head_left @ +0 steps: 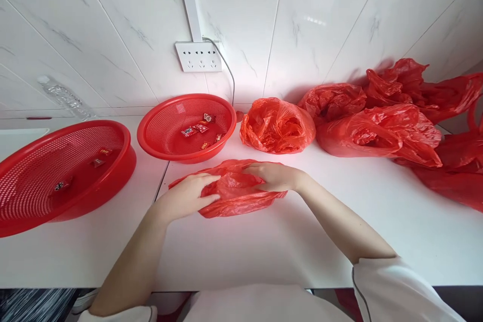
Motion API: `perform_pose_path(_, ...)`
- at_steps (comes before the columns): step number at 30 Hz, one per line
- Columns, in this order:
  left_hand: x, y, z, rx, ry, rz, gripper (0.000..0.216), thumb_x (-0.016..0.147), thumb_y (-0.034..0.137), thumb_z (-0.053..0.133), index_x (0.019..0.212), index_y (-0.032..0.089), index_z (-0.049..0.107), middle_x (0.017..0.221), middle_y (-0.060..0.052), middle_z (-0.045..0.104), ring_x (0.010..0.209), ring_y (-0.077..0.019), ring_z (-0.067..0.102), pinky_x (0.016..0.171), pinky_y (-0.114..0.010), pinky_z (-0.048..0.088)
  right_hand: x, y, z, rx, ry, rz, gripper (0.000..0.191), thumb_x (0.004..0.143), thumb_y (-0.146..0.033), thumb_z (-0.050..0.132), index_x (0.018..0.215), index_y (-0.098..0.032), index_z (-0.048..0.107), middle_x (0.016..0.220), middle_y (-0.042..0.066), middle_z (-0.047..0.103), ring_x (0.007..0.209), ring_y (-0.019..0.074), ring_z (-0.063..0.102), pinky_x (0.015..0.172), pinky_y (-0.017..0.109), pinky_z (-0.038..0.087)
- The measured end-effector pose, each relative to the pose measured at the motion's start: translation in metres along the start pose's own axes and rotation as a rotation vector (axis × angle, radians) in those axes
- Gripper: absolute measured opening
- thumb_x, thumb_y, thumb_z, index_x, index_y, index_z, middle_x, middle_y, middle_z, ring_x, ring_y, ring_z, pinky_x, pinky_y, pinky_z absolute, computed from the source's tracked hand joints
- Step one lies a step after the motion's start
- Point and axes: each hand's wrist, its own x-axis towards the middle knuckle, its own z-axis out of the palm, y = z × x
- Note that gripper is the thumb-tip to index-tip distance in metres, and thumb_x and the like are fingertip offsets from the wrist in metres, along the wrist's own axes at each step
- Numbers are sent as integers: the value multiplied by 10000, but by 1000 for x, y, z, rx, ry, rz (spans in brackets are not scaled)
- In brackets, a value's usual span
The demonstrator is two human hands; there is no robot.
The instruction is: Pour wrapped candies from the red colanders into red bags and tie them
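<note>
A thin red plastic bag (pixel 234 206) lies on the white counter in front of me, its mouth facing up and spread wide. My left hand (pixel 188 193) rests on the bag's left side, thumb and fingers apart. On the opposite side, my right hand (pixel 273 176) reaches over the rim with its fingers stretched into the mouth, some of them partly hidden by the plastic. Neither hand is closed around anything. Just behind the bag, a round red basket (pixel 147 133) holds several small wrapped candies (pixel 199 128).
A larger red basket (pixel 126 161) at the left holds a few wrapped packets. Behind it, a clear plastic bottle (pixel 66 95) leans by the wall. Several filled red bags (pixel 277 126) line the right side of the counter (pixel 245 256). A socket panel (pixel 198 57) with a cable is on the tiled wall.
</note>
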Motion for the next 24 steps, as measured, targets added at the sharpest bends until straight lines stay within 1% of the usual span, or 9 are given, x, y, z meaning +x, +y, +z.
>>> perform_pose_path(4, -8, 22, -20, -234, 144, 36, 327, 795, 432, 635, 1062, 266, 726, 993, -52, 727, 850, -221, 661, 752, -304, 520, 1, -10, -2, -26, -44, 47, 501, 842, -259, 519, 1343, -273, 522, 1298, 53, 594, 999, 230, 634, 726, 295, 489)
perform_pose_path(6, -7, 20, -26, -299, 295, 12, 282, 794, 459, 635, 894, 221, 749, 820, -56, 723, 675, -178, 629, 618, -263, 503, 2, -13, 0, -40, -61, 63, 484, 845, -302, 534, 1329, -269, 541, 1276, 63, 607, 1039, 252, 618, 742, 305, 486)
perform_pose_path(9, 2, -6, -32, -346, 477, -254, 532, 799, 631, 532, 586, 166, 679, 559, -91, 635, 458, -158, 532, 434, -258, 408, 3, -17, 2, -20, -79, 61, 479, 860, -351, 531, 1325, -237, 546, 1260, 83, 615, 1093, 270, 591, 817, 339, 484)
perform_pose_path(10, 7, -19, -33, -369, 414, -382, 637, 795, 705, 456, 544, 158, 663, 542, -118, 629, 429, -170, 525, 399, -269, 379, 3, -19, 1, -7, -74, 60, 479, 867, -354, 524, 1330, -232, 539, 1266, 86, 611, 1092, 267, 593, 830, 344, 484)
perform_pose_path(12, 17, -45, -34, -477, 265, -548, 752, 773, 790, 341, 592, 143, 678, 563, -154, 642, 409, -182, 512, 356, -267, 313, 2, -21, -3, 16, -51, 48, 477, 877, -358, 517, 1338, -232, 530, 1274, 87, 609, 1076, 257, 604, 845, 339, 483)
perform_pose_path(14, 27, -66, -32, -596, 236, -639, 750, 747, 805, 358, 709, 133, 687, 510, -134, 612, 382, -171, 481, 346, -248, 270, 1, -24, -9, 36, -17, 25, 463, 886, -368, 515, 1328, -231, 537, 1270, 87, 614, 1064, 249, 613, 861, 332, 480)
perform_pose_path(18, 38, -81, -26, -859, 338, -598, 574, 758, 664, 514, 933, 127, 617, 570, -102, 647, 398, -166, 514, 370, -237, 336, 0, -27, -24, 73, 58, -13, 437, 892, -373, 526, 1298, -215, 552, 1274, 84, 615, 1092, 245, 605, 918, 345, 470)
perform_pose_path(21, 39, -77, -23, -1056, 333, -548, 467, 803, 518, 480, 970, 101, 607, 755, -160, 709, 613, -226, 667, 542, -291, 520, -3, -28, -36, 112, 115, -14, 429, 893, -357, 539, 1299, -218, 543, 1284, 76, 611, 1131, 231, 593, 950, 352, 467)
perform_pose_path(24, 38, -75, -19, -1186, 343, -415, 359, 782, 335, 475, 1004, 93, 619, 864, -152, 723, 759, -237, 706, 679, -309, 565, -3, -27, -45, 159, 224, -19, 409, 896, -348, 544, 1287, -227, 545, 1265, 57, 623, 1119, 200, 603, 937, 332, 484)
